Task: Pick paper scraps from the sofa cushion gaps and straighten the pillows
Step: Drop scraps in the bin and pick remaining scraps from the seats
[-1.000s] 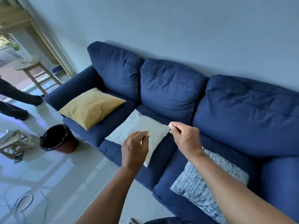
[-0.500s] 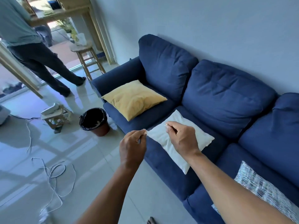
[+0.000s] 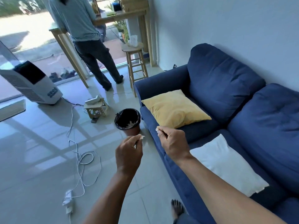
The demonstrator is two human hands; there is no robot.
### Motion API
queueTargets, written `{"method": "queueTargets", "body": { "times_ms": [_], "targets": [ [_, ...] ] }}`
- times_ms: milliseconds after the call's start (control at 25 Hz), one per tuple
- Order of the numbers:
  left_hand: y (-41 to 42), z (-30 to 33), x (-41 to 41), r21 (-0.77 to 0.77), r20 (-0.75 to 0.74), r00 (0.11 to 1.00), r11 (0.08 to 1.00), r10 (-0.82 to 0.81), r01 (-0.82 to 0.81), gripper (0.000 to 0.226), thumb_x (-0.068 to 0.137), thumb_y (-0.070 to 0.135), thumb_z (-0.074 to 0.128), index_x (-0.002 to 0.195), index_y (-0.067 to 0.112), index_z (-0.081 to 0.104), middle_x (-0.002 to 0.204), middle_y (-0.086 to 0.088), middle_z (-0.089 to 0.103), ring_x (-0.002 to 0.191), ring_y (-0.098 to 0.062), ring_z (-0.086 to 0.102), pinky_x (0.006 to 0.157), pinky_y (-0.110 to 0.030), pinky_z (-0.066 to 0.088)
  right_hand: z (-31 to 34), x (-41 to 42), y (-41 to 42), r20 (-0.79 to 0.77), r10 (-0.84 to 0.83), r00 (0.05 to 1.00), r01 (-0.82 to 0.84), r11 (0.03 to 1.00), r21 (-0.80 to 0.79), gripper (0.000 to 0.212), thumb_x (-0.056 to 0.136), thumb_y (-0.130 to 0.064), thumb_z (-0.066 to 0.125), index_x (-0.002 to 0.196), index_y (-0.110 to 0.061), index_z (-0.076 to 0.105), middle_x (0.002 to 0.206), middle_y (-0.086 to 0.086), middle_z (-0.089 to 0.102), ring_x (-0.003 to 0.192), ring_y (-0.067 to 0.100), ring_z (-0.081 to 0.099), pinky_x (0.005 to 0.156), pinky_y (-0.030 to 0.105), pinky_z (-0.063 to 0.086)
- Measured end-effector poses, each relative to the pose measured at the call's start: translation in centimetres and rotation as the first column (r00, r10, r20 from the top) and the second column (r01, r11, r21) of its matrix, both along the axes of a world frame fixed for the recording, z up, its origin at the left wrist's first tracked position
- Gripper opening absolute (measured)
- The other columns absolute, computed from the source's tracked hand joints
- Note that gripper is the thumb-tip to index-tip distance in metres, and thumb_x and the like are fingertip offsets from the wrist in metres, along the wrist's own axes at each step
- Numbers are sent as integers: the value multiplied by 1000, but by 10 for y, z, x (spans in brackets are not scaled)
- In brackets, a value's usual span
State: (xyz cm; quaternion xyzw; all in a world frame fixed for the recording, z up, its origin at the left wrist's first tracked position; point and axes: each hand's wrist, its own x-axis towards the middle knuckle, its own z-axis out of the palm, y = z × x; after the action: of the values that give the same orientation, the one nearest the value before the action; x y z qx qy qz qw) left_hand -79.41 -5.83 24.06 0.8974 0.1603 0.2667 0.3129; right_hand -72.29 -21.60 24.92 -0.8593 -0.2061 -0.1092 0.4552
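My left hand [image 3: 129, 152] pinches a small white paper scrap [image 3: 141, 136] over the floor, just short of the bin. My right hand [image 3: 174, 141] pinches another paper scrap [image 3: 157, 129] at the sofa's front edge. The brown bin [image 3: 128, 121] has a black liner and holds white scraps; it stands on the floor by the sofa's left end. On the blue sofa [image 3: 174, 172] a yellow pillow [image 3: 175, 108] lies flat on the left seat and a white pillow [image 3: 226, 164] lies flat on the middle seat.
White cables [image 3: 80, 159] trail across the tiled floor. A small wooden stand [image 3: 97, 107] sits left of the bin, a white cooler unit [image 3: 30, 83] farther left. A person [image 3: 90, 46] stands by a wooden stool [image 3: 135, 63]. My bare foot [image 3: 177, 207] is near the sofa.
My view has swung left from the sofa toward the floor and bin. Both hands, each still pinching a scrap, have left the white pillow and moved toward the bin.
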Motion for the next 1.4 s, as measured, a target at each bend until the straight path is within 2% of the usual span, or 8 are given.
{"method": "queueTargets", "body": {
  "times_ms": [120,320,520,640,960,1160,1280,1400],
  "targets": [
    [20,9,30,31,7,998,998,56,-56,10,83,11,77,90,18,79,86,2,77,77,-21,71,68,-32,56,8,40,29,10,68,998,-68,998,17,20,99,-18,60,93,-4,72,80,13,74,75,34,68,71,45,56],
    [50,21,83,27,26,984,984,177,-177,11,84,12,76,91,18,80,83,2,75,77,-21,71,68,-34,56,23,108,69,71,159,985,-158,987,-25,18,98,-20,61,84,-10,70,62,-2,61,57,20,55,59,37,52],
    [80,17,122,-5,13,963,963,269,-269,15,83,8,75,94,18,80,86,1,76,79,-21,72,71,-37,57,18,164,106,49,225,973,-222,973,-53,20,98,-25,59,94,-12,73,81,5,76,71,26,68,67,41,56],
    [106,12,146,-11,12,954,954,300,-300,17,81,7,77,92,20,80,86,5,76,79,-19,72,70,-36,58,8,188,134,36,258,965,-256,965,-60,22,98,-26,59,91,-11,72,79,6,75,70,27,68,65,42,56],
    [209,1,219,-6,8,962,963,271,-271,11,82,10,77,89,18,80,83,1,76,76,-22,71,67,-35,57,2,255,228,39,248,968,-244,966,-87,16,96,-20,63,97,-10,76,89,7,79,81,26,73,73,40,59],
    [270,6,258,20,-3,974,974,225,-225,10,82,13,77,89,20,79,83,1,76,76,-22,71,66,-32,56,9,292,288,9,202,979,-200,973,-112,17,97,-22,63,98,-12,77,86,3,78,77,22,72,70,37,57],
    [305,7,285,26,-27,973,973,230,-229,7,85,16,75,89,20,79,82,0,75,76,-26,70,65,-36,55,7,312,322,47,185,982,-180,978,-104,14,95,-18,66,99,-11,78,87,3,79,76,22,73,68,33,58],
    [326,4,305,22,-40,976,977,215,-214,7,85,16,74,89,20,79,82,0,75,77,-27,70,65,-37,55,2,331,346,19,183,983,-179,976,-126,14,95,-18,66,100,-12,77,88,3,79,77,23,73,70,33,58]
  ]
}}
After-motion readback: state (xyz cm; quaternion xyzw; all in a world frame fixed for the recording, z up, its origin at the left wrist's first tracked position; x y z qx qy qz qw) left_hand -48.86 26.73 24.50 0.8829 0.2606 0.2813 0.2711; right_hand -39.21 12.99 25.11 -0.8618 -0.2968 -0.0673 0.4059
